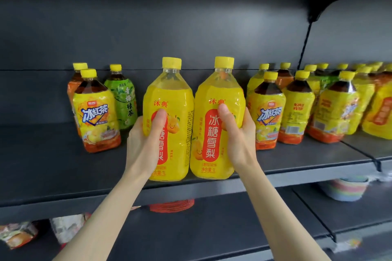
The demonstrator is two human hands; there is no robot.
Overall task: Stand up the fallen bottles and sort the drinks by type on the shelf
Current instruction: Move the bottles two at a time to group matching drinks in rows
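Two large yellow pear-drink bottles stand upright side by side at the front of the dark shelf (53, 167). My left hand (146, 140) grips the left pear bottle (169, 95), and my right hand (237, 133) grips the right pear bottle (218, 91). To the left stand an iced black tea bottle (95, 112), an orange-labelled bottle behind it (73, 82) and a green tea bottle (123, 101). On the right stands a group of several upright tea bottles (297, 108). No bottle in view lies on its side.
The shelf back wall is dark grey and another shelf board hangs overhead. On the shelf below are a red stack of plates (171, 205), pastel bowls (347, 188) and snack bags (17, 235). A divider seam (375, 163) splits the shelf at the right.
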